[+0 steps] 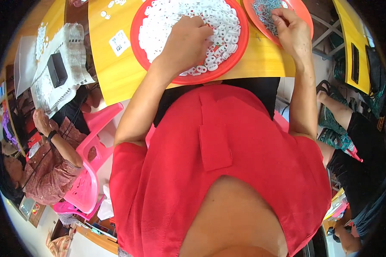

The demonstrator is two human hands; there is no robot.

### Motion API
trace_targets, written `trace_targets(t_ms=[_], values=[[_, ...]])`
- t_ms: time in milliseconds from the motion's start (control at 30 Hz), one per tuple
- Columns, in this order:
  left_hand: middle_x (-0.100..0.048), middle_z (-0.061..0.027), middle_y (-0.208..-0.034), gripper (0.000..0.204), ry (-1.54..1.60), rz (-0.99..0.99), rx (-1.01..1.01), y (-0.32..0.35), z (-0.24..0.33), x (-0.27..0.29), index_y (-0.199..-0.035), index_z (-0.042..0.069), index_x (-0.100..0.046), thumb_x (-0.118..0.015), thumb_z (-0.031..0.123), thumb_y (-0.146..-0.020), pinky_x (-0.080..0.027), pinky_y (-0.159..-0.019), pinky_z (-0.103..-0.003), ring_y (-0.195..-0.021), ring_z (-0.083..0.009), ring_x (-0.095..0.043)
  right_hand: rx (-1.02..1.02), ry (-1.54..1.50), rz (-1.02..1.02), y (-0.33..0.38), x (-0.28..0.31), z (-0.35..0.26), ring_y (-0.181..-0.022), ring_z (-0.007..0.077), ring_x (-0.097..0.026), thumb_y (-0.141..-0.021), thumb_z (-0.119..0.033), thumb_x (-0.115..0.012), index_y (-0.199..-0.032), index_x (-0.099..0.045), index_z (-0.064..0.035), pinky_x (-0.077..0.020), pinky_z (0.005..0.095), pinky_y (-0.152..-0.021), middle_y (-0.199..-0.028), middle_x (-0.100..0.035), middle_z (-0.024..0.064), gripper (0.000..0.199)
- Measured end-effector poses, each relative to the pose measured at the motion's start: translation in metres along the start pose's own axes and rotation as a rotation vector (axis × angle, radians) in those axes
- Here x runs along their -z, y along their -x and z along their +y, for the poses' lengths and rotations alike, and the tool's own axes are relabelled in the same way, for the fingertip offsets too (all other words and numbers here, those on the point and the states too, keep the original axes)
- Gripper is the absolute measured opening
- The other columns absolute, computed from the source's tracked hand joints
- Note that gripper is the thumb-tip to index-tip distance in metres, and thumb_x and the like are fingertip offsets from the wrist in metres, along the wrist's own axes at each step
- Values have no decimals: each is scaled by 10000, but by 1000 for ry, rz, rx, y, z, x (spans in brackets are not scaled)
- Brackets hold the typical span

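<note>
A round red tray [134,40] holds a heap of small white oval plastic pieces with holes [163,19]. My left hand [185,45] rests over this heap, its fingers curled down among the pieces; whatever they grip is hidden beneath the hand. To the right stands a smaller orange-red plate [303,12] with a pile of small silvery screws [266,13]. Over its right side is my right hand [292,34], thumb and fingers drawn together at the edge of the screws. What lies between those fingertips is too small to make out.
Both containers stand on a yellow table [111,64]. A white printed label [119,43] and a few loose white pieces [107,13] lie left of the tray. Further left, a person [51,162] sits by a black box [57,70] on a cloth, beside a pink chair [83,188].
</note>
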State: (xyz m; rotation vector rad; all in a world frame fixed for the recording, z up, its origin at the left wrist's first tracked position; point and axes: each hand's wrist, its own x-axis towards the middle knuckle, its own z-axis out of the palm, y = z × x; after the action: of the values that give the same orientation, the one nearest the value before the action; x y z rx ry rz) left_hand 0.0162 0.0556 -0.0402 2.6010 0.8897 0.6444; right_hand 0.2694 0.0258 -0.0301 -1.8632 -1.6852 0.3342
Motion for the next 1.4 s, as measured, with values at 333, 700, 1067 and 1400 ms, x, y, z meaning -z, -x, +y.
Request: trace_targets(t_ms=[333, 700, 1067, 1400], values=[[-545, -96, -735, 143, 86, 127, 0, 8, 8, 2, -792, 33, -573, -630, 25, -660, -421, -635, -326, -707, -243, -530, -188, -463, -38, 0, -3, 15, -673, 70, -533, -832, -50, -512, -938, -577, 3, -427, 188, -598, -775, -597, 23, 135], [-590, -58, -715, 109, 1193, 380, 611, 32, 44, 23, -849, -31, -576, -608, -14, -746, -435, -515, -193, -600, -89, -541, -273, -874, -97, -1, -5, 15, -663, 102, -557, -830, -32, -512, -937, -557, 12, -441, 202, -574, -781, -611, 78, 124], [-607, -85, -781, 177, 1553, 432, 612, 31, 35, 26, -912, -42, -595, -592, -39, -735, -469, -587, -192, -684, -103, -573, -173, -282, 39, 2, -5, 8, -645, 67, -522, -824, -68, -527, -865, -583, -22, -415, 194, -578, -736, -584, 4, 83], [-596, -90, -815, 183, 1456, 438, 659, 28, 39, 26, -933, -54, -567, -571, -53, -750, -485, -672, -227, -733, -128, -572, -265, -648, 36, 4, -4, 7, -617, 97, -537, -789, 11, -514, -850, -570, 25, -444, 210, -567, -712, -570, 48, 84]])
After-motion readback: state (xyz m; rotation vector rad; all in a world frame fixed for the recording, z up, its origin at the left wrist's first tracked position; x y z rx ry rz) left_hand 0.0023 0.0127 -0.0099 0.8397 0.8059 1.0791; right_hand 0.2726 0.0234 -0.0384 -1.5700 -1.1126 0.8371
